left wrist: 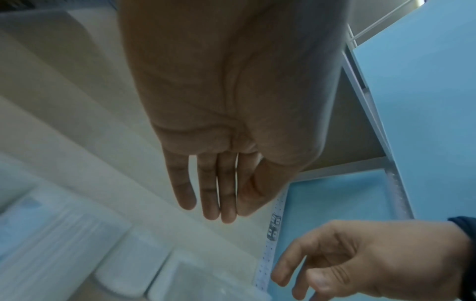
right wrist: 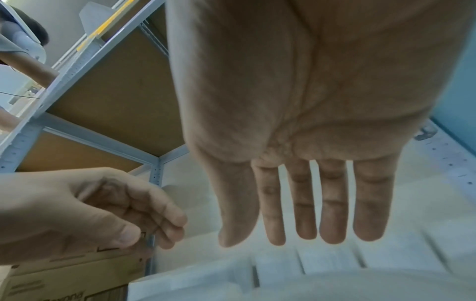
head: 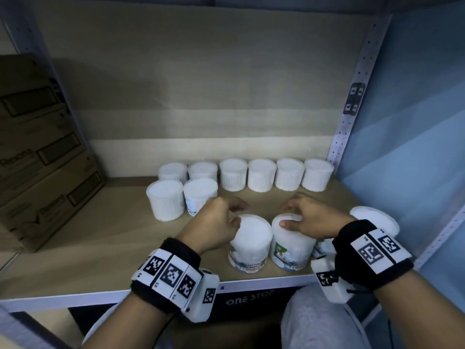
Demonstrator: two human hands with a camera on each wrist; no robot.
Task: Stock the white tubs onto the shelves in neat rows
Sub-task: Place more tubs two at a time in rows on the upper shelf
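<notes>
The shelf [head: 105,248] carried a back row of 6 white tubs [head: 260,175] standing upright against the rear panel, with 2 more tubs [head: 164,199] just in front of that row at its left end. Near the front edge stood 2 labelled tubs side by side. The left hand [head: 214,222] hovered over the left front tub [head: 250,244], and the right hand [head: 312,217] lay over the right front tub [head: 292,241], its thumb on the lid. Both wrist views showed the fingers straight and relaxed, grasping nothing. Another tub [head: 375,219] sat behind the right wrist. Stacked cardboard boxes [head: 42,152] filled the shelf's left side.
</notes>
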